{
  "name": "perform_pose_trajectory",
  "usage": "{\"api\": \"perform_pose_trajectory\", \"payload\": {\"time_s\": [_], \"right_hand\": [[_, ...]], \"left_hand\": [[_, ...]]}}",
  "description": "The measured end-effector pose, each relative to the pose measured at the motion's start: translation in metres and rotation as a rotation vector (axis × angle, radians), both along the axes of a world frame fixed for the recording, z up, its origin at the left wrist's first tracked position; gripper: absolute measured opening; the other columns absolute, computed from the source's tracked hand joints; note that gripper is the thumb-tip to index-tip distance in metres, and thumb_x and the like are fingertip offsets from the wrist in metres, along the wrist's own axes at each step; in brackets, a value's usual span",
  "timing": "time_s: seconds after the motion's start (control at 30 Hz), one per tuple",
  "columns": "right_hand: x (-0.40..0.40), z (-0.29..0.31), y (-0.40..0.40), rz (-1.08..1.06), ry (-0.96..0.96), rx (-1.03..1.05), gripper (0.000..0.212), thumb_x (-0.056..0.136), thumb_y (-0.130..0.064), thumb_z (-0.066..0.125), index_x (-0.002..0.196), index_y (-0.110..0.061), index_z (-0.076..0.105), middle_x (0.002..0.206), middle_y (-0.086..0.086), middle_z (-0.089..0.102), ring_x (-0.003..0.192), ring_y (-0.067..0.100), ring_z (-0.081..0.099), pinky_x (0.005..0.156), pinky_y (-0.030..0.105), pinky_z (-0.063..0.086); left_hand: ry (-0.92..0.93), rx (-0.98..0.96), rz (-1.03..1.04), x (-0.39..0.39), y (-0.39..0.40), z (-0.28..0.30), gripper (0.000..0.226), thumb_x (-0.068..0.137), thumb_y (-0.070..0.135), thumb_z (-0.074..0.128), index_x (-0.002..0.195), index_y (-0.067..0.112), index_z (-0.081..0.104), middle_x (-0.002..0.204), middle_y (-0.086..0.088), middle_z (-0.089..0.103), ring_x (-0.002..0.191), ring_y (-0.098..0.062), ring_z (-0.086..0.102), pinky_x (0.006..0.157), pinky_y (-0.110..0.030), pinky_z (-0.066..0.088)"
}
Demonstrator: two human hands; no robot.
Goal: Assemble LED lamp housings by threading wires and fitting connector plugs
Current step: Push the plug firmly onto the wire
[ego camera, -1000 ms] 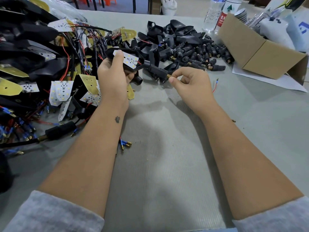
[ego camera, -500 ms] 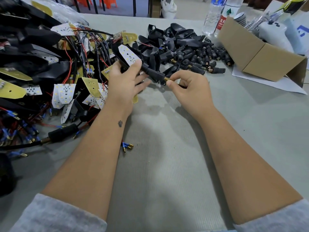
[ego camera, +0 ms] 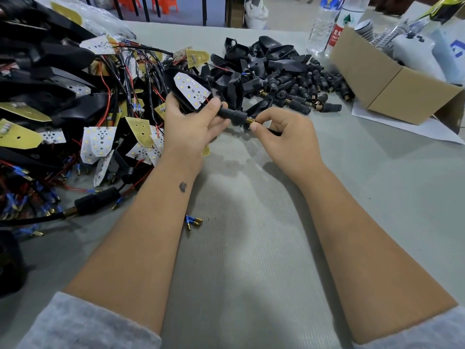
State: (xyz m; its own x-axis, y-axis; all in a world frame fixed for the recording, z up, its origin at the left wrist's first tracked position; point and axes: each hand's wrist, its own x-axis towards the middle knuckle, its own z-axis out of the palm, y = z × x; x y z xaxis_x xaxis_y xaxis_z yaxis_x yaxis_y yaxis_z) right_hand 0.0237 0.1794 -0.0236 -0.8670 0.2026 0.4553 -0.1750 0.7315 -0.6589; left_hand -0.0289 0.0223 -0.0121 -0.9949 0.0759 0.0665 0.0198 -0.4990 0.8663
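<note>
My left hand [ego camera: 193, 124] holds a black lamp housing [ego camera: 187, 93] with a white LED board [ego camera: 192, 90] facing up, thumb over its lower end. A black connector plug [ego camera: 234, 115] with a brass threaded tip [ego camera: 248, 120] sticks out of the housing to the right. My right hand [ego camera: 284, 132] pinches that brass tip between thumb and forefinger. Any wires at the tip are hidden behind my right fingers.
A tangle of LED boards, red and black wires and housings [ego camera: 75, 109] fills the left. Loose black housings and plugs [ego camera: 284, 74] lie behind my hands. An open cardboard box [ego camera: 392, 81] and water bottles [ego camera: 324, 23] stand at the right back. Small blue terminals [ego camera: 192, 221] lie under my left forearm.
My left hand turned the housing so the LED board faces up and shifted its grip lower. The right hand kept pinching the brass tip, both hands dropping slightly toward me.
</note>
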Motion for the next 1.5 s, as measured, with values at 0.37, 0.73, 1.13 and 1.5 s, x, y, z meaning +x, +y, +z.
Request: {"api": "perform_pose_trajectory", "payload": {"time_s": [0.37, 0.73, 1.13, 1.5], "right_hand": [[-0.0018, 0.0012, -0.0071, 0.028, 0.002, -0.165, 0.014, 0.092, -0.023, 0.062, 0.080, -0.018, 0.068, 0.040, -0.018, 0.043, 0.042, 0.008, 0.034, 0.051, 0.025, 0.024], [-0.0017, -0.0003, -0.0079, -0.002, -0.034, -0.012, 0.017, 0.092, -0.032, 0.060, 0.082, -0.020, 0.067, 0.044, -0.016, 0.044, 0.044, 0.009, 0.036, 0.052, 0.027, 0.025], [-0.0028, -0.0014, -0.0093, -0.009, -0.027, -0.026, 0.016, 0.091, -0.034, 0.061, 0.084, -0.023, 0.070, 0.045, -0.019, 0.046, 0.046, 0.006, 0.039, 0.052, 0.027, 0.024], [-0.0020, -0.0008, -0.0093, 0.050, -0.071, -0.035, 0.012, 0.092, -0.030, 0.060, 0.084, -0.028, 0.068, 0.045, -0.016, 0.046, 0.046, 0.008, 0.037, 0.053, 0.027, 0.027]], "left_hand": [[-0.093, 0.158, 0.068, -0.0009, 0.0055, 0.0003, 0.045, 0.093, -0.005, 0.058, 0.131, 0.006, 0.036, 0.099, -0.012, 0.063, 0.080, -0.024, 0.072, 0.064, -0.029, 0.059], [-0.106, 0.098, 0.013, -0.0053, 0.0031, -0.0011, 0.025, 0.096, 0.003, 0.057, 0.117, 0.008, 0.046, 0.102, -0.013, 0.066, 0.083, -0.020, 0.074, 0.067, -0.027, 0.057], [-0.059, -0.026, -0.011, -0.0026, 0.0026, -0.0015, 0.029, 0.093, 0.002, 0.061, 0.120, 0.002, 0.049, 0.093, -0.010, 0.073, 0.088, -0.019, 0.073, 0.075, -0.030, 0.058], [-0.058, 0.007, -0.024, -0.0051, 0.0010, -0.0043, 0.005, 0.093, 0.005, 0.062, 0.091, 0.007, 0.065, 0.088, -0.007, 0.075, 0.088, -0.017, 0.072, 0.079, -0.026, 0.057]]}}
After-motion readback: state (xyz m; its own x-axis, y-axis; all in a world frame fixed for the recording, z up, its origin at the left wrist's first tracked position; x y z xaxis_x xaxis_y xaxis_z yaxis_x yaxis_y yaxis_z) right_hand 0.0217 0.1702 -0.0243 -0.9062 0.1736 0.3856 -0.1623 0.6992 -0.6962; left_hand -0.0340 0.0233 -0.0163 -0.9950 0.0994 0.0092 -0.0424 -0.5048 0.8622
